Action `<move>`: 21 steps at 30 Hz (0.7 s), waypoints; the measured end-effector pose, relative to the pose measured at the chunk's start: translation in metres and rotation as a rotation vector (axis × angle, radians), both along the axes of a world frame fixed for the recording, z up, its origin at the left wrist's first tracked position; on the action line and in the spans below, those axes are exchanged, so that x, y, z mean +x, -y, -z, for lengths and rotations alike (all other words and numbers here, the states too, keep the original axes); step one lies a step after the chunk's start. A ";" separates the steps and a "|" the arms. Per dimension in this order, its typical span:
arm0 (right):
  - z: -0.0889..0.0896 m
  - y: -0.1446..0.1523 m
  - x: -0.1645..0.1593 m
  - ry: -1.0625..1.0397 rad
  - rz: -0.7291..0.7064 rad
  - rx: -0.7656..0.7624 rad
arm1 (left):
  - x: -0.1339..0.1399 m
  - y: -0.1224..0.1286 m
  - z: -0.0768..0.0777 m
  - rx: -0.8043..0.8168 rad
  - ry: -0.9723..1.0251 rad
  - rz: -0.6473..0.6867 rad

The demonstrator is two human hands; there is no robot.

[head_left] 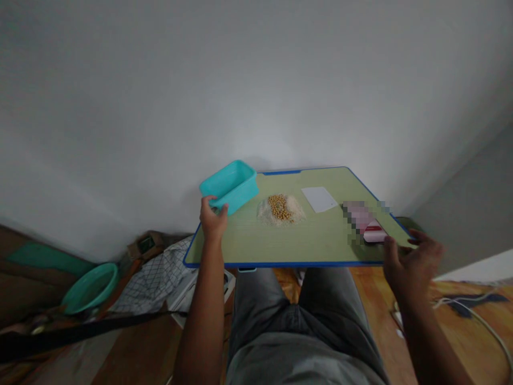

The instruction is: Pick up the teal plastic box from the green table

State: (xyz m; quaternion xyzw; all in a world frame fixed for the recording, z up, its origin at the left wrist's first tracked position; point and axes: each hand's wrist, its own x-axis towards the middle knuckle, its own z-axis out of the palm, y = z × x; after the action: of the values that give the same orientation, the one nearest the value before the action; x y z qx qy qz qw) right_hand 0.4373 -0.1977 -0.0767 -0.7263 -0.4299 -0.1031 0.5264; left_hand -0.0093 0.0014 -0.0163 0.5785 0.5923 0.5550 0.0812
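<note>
Head view: left hand [213,218] grips turquoise tub [230,186], long axis slanting away rightward; grain pile [281,209] just right of it; right hand [409,255] open at tabletop [312,243] edge.

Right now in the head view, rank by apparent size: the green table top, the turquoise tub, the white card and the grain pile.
1. green table top
2. turquoise tub, held by the left hand
3. grain pile
4. white card; it looks close to the pile in size, so their order is unsure.
</note>
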 end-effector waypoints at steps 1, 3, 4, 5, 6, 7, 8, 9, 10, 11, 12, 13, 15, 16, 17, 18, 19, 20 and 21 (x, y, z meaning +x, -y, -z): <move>-0.001 0.000 -0.001 0.019 0.016 0.010 | -0.002 0.000 0.004 0.038 0.008 0.020; -0.004 0.001 -0.003 0.053 0.041 0.030 | -0.004 0.001 0.009 0.080 0.011 0.045; -0.005 0.001 -0.003 0.057 0.043 0.035 | -0.004 0.002 0.009 0.096 0.013 0.048; -0.005 0.001 -0.004 0.054 0.042 0.039 | -0.004 0.004 0.010 0.115 0.019 0.050; -0.005 0.001 -0.004 0.048 0.040 0.043 | -0.003 0.005 0.009 0.142 0.023 0.051; -0.006 0.001 -0.005 0.044 0.037 0.048 | -0.003 0.007 0.008 0.169 0.023 0.049; -0.006 0.001 -0.005 0.045 0.032 0.054 | -0.002 0.009 0.008 0.190 0.030 0.047; -0.006 0.001 -0.005 0.050 0.028 0.058 | -0.002 0.010 0.007 0.210 0.039 0.042; -0.006 0.001 -0.005 0.058 0.025 0.062 | -0.002 0.011 0.007 0.216 0.058 0.034; -0.006 0.001 -0.005 0.067 0.020 0.064 | -0.002 0.012 0.006 0.221 0.087 0.031; -0.006 0.001 -0.004 0.070 0.017 0.066 | -0.003 0.013 0.007 0.224 0.115 0.028; -0.005 0.001 -0.003 0.067 0.016 0.069 | -0.003 0.015 0.007 0.232 0.136 0.026; -0.001 0.001 -0.001 0.030 0.010 0.084 | -0.005 0.020 0.007 0.290 0.158 0.044; 0.001 0.001 0.000 -0.002 0.005 0.103 | -0.006 0.025 0.006 0.325 0.160 0.063; 0.004 0.002 0.000 -0.039 -0.002 0.125 | -0.006 0.030 0.006 0.361 0.159 0.078; 0.007 0.003 0.000 -0.078 -0.009 0.151 | -0.007 0.037 0.005 0.385 0.169 0.093; 0.009 0.004 -0.002 -0.114 -0.015 0.180 | -0.007 0.044 0.004 0.396 0.180 0.109; 0.010 0.005 -0.005 -0.143 -0.023 0.208 | -0.006 0.053 0.002 0.409 0.187 0.120; 0.011 0.007 -0.009 -0.165 -0.036 0.229 | -0.005 0.062 0.000 0.422 0.185 0.139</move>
State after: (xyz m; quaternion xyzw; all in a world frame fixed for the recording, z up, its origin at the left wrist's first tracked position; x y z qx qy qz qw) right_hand 0.4281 -0.2049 -0.0876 -0.6597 -0.3834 -0.0820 0.6412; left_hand -0.0141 -0.0607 -0.0163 0.5685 0.4119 0.7103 0.0503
